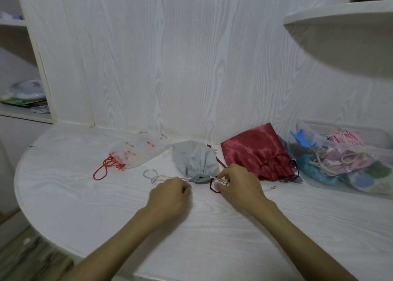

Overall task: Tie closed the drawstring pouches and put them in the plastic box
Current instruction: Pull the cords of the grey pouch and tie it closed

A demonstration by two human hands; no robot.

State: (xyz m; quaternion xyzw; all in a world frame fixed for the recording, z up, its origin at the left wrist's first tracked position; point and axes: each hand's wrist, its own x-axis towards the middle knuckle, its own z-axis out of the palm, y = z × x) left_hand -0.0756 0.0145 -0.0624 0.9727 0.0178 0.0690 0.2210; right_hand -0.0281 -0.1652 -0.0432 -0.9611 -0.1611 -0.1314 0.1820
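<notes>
Grey pouch (194, 161) lay mid-worktop (74, 195), gathered mouth turned toward the person; left hand (170, 195) at its 7 o'clock and right hand (238, 185) at its 4 o'clock each pinched a white cord end (161, 177), drawn outward, presumably to cinch before knotting. Red satin pouch (255, 151) waited at 3 o'clock, white printed pouch (138, 151) at 9, both unboxed. Plastic box (340, 163), far right, already held tied pouches.

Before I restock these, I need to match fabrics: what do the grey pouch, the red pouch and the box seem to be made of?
Grey pouch: matte woven cloth, probably cotton; no shine, soft gathers at its cinched mouth.
Red pouch: satin-like fabric, likely synthetic; bright glossy highlights along its folds.
Plastic box: translucent, slightly frosted plastic; the pouches inside show through its wall.
</notes>
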